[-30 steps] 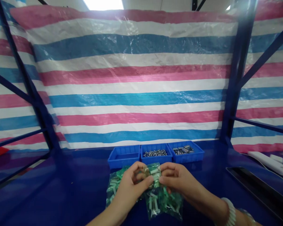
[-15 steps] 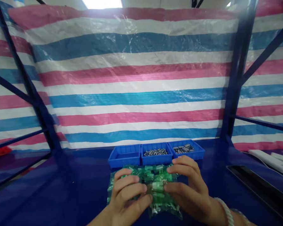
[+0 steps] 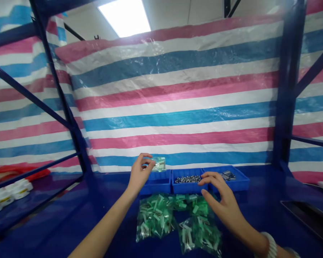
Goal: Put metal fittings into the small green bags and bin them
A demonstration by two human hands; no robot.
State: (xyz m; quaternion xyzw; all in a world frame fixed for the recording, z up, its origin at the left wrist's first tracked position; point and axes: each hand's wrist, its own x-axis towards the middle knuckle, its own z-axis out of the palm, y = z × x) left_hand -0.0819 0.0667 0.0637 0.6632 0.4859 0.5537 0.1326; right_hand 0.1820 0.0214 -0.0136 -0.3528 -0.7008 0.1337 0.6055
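My left hand is raised over the left blue tray, its fingers pinching a small clear greenish plastic bag. What lies inside that bag is too small to make out. My right hand hovers beside the middle blue tray, fingers apart and holding nothing. On the table below lie several clear green bags filled with small pale and green pieces. Small metal parts fill the middle tray, and flat grey metal pieces lie in the right blue tray.
Blue frame posts rise at both sides. A striped plastic sheet hangs behind the trays. A dark flat object lies at the right of the blue table. White containers and red material are at the far left.
My left hand has lifted a small bag from the pile up to the left tray. My right hand has come off the bags and opened. The view has tilted up and turned left.
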